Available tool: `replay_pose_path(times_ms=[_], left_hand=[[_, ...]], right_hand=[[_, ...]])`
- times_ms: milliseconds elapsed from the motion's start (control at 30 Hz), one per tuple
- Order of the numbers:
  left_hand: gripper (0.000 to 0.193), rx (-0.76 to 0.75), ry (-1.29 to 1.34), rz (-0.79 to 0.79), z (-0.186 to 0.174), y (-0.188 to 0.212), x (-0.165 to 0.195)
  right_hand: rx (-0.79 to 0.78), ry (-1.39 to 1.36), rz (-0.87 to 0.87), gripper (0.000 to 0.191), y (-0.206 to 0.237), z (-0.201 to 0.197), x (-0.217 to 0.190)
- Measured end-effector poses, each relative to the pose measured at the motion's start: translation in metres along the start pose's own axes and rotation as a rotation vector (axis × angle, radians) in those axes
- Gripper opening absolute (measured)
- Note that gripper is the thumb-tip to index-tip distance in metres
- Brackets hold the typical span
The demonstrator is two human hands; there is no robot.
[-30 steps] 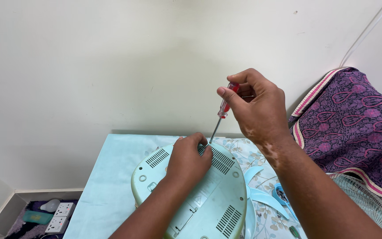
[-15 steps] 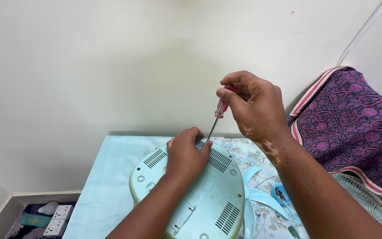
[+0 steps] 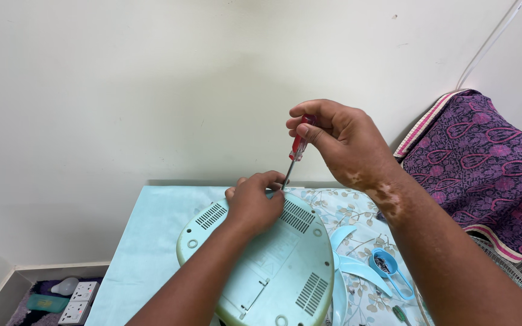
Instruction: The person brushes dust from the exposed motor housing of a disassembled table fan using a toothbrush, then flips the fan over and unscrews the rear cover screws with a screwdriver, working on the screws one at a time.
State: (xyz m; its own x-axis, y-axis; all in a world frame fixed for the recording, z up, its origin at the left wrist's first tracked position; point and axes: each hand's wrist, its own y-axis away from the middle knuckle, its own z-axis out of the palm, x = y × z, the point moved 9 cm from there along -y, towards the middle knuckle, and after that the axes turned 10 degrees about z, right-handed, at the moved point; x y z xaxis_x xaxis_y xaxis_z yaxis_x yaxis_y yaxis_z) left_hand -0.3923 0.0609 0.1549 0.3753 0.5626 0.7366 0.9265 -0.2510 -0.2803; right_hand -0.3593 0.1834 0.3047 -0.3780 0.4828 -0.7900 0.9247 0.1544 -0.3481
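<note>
The red-handled screwdriver (image 3: 298, 147) stands nearly upright above the upper edge of the pale green plastic housing (image 3: 261, 265), its thin shaft angled down and slightly left so that the tip meets the housing just beside the left fingertips. The right hand (image 3: 339, 142) has a closed grip on the handle, thumb and fingers wrapped round its top. The left hand (image 3: 254, 202) lies palm down on the housing between two vented grilles, fingers curled at the shaft's lower end; whether they pinch anything cannot be told. The housing rests on a light blue bench (image 3: 152, 241), partly over a floral cloth (image 3: 357, 214). Pale blue fan blades (image 3: 348, 265) and a small blue scoop (image 3: 388, 268) lie to its right. A purple patterned fabric (image 3: 484, 163) hangs near the wall.
</note>
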Motion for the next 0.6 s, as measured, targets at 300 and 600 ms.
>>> replay_pose_path(times_ms=[300,600], left_hand=[[0.021,0.128,-0.044,-0.072,-0.011,0.011,0.018],[0.021,0.151,-0.103,-0.012,-0.012,0.012,0.026]], right_hand=[[0.234,0.200,0.062,0.042,0.015,-0.007,-0.008],[0.382,0.273,0.017,0.044,0.014,-0.007,-0.028]])
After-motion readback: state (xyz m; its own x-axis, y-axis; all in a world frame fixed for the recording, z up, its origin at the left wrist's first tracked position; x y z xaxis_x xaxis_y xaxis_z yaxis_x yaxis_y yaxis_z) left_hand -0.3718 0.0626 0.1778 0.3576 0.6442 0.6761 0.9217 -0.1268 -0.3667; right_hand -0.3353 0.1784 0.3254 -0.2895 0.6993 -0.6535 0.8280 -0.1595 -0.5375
